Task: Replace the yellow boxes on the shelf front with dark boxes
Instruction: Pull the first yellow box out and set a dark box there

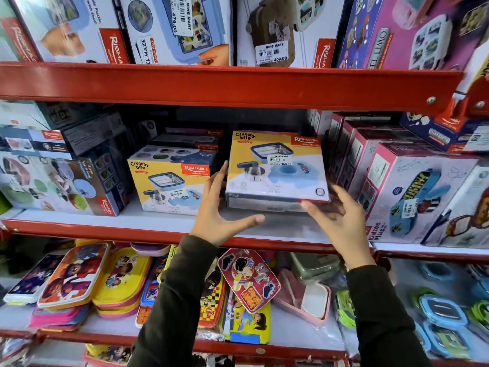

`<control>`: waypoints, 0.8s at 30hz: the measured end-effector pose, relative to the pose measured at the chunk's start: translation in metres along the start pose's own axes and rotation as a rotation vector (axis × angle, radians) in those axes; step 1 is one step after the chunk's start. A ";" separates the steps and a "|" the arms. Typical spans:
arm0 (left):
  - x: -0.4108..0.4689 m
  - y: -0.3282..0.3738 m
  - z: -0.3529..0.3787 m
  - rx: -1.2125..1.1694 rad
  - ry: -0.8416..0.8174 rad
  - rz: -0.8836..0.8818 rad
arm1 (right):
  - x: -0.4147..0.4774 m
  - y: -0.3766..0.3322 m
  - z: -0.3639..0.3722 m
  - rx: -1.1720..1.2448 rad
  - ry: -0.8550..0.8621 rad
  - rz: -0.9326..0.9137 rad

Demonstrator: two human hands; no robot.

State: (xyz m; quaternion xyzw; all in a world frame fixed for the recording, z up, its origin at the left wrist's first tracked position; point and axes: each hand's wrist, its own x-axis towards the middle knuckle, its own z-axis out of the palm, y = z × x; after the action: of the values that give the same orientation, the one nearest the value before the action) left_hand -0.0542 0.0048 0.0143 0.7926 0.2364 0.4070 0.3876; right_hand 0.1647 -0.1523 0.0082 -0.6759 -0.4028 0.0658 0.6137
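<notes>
Two yellow "Crunchy bite" boxes stand on the middle shelf. The right yellow box (276,168) leans back, its front raised off the shelf board. My left hand (221,207) has its fingertips on that box's left edge, fingers spread. My right hand (341,221) is spread at the box's lower right corner, touching or just short of it. The left yellow box (170,181) stands alone beside it. Dark boxes (185,140) lie stacked behind the yellow ones, at the back of the shelf.
The red shelf lip (105,229) runs in front. A dark boxed set (105,165) stands left, pink boxes (412,186) crowd the right. Red upper shelf edge (211,83) hangs overhead. Flat lunch boxes (248,279) fill the lower shelf.
</notes>
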 end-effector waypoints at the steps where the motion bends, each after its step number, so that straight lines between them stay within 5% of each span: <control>1: 0.001 -0.002 -0.002 0.024 -0.019 0.018 | 0.000 -0.003 0.001 0.023 0.023 0.004; 10: 0.007 -0.010 0.001 0.062 0.041 0.044 | 0.004 -0.026 0.000 0.050 0.136 0.005; 18: 0.016 0.007 0.011 0.076 0.140 -0.039 | 0.002 -0.005 0.000 -0.003 -0.003 0.007; 24: 0.025 0.012 0.020 -0.014 0.250 -0.088 | 0.010 -0.002 0.021 -0.038 0.211 0.036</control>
State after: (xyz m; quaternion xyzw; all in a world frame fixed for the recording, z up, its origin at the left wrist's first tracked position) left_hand -0.0234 0.0064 0.0279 0.7218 0.3145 0.4868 0.3782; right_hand 0.1583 -0.1296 0.0094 -0.6977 -0.3250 -0.0023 0.6384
